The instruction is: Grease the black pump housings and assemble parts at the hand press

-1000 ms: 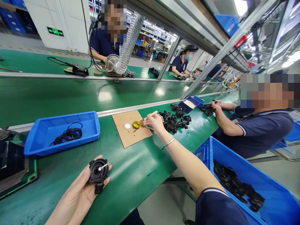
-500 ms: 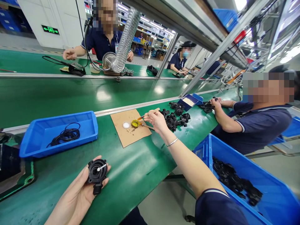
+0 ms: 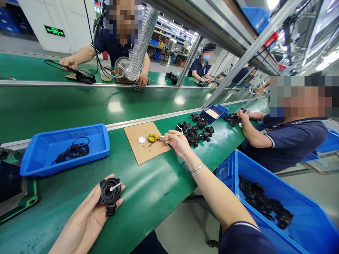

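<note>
In my left hand (image 3: 91, 208) lies a round black plastic housing (image 3: 106, 195), its open face up and a thin white pin standing out of its middle. The fingers curl round its sides. My right hand (image 3: 178, 143) pinches a small paintbrush (image 3: 161, 138) with a wooden handle. The brush's bristles are at a small round dish of yellow liquid or grease (image 3: 152, 138). Beside that dish sits a little white disc, perhaps a lid (image 3: 141, 140). Both lie on a stained piece of cardboard (image 3: 139, 155). My fingers partly hide the handle.
Several black housings (image 3: 194, 135) are heaped beyond my right hand. A blue tray (image 3: 34, 155) with black rubber rings stands left; a blue bin (image 3: 304, 197) of black parts stands right. A co-worker (image 3: 291, 137) sits at the right, another (image 3: 116, 49) across the green bench.
My right hand has lowered slightly, and the brush now lies flatter at the yellow dish. The left hand keeps the housing almost still. The co-worker opposite has reached down to the bench.
</note>
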Action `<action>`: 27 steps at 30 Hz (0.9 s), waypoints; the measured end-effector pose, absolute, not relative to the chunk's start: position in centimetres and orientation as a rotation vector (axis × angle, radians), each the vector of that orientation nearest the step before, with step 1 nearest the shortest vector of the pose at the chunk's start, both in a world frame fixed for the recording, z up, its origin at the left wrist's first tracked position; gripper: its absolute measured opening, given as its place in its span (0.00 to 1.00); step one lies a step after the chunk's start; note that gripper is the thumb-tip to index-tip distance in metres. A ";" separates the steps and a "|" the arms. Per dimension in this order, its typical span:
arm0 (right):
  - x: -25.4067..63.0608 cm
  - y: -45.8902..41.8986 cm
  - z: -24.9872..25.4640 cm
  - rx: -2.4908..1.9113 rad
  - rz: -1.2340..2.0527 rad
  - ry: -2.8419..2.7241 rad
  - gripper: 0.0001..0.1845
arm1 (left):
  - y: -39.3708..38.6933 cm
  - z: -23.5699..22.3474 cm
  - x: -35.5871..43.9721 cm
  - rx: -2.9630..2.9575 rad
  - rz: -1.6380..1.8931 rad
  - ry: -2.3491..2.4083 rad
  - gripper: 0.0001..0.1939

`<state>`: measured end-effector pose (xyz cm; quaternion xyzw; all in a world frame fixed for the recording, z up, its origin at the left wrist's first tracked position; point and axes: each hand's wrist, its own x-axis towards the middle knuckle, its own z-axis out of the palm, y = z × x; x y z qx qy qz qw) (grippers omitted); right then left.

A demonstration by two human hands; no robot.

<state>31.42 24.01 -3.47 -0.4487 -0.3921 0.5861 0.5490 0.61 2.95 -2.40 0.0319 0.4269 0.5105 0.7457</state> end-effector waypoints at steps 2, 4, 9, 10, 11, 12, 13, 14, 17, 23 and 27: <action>31.7 23.9 -3.4 -1.078 1.369 -0.929 0.15 | 3.0 -2.5 0.7 0.067 1.107 0.924 0.24; 32.0 23.8 -3.2 -1.092 1.346 -0.933 0.11 | 3.0 -2.9 0.7 0.067 1.119 0.903 0.25; 31.8 22.6 -1.4 -1.054 1.300 -0.951 0.11 | 3.2 -3.1 0.7 0.118 1.184 0.886 0.27; 31.4 22.1 -0.8 -1.029 1.295 -0.956 0.13 | 3.1 -2.7 0.6 0.131 1.189 0.881 0.28; 30.9 21.5 -0.2 -1.001 1.297 -0.959 0.16 | 3.0 -2.3 0.5 0.146 1.192 0.880 0.28; 30.1 20.7 0.4 -0.971 1.303 -0.970 0.17 | 2.9 -1.8 0.4 0.159 1.193 0.884 0.28; 29.3 19.9 0.9 -0.941 1.317 -0.992 0.17 | 2.7 -1.3 0.3 0.166 1.191 0.892 0.27; 28.3 19.0 1.4 -0.910 1.339 -1.026 0.16 | 2.4 -0.8 0.2 0.165 1.186 0.901 0.25; 25.1 16.1 2.2 -0.796 1.442 -1.190 0.11 | 1.4 0.1 -0.1 0.105 1.159 0.896 0.20; 19.6 12.7 1.7 -0.481 1.605 -1.469 0.05 | -0.8 0.4 -0.3 -0.094 1.160 0.852 0.19; 17.8 12.1 2.0 -0.360 1.660 -1.572 0.06 | -1.7 0.6 -0.4 -0.155 1.142 0.817 0.18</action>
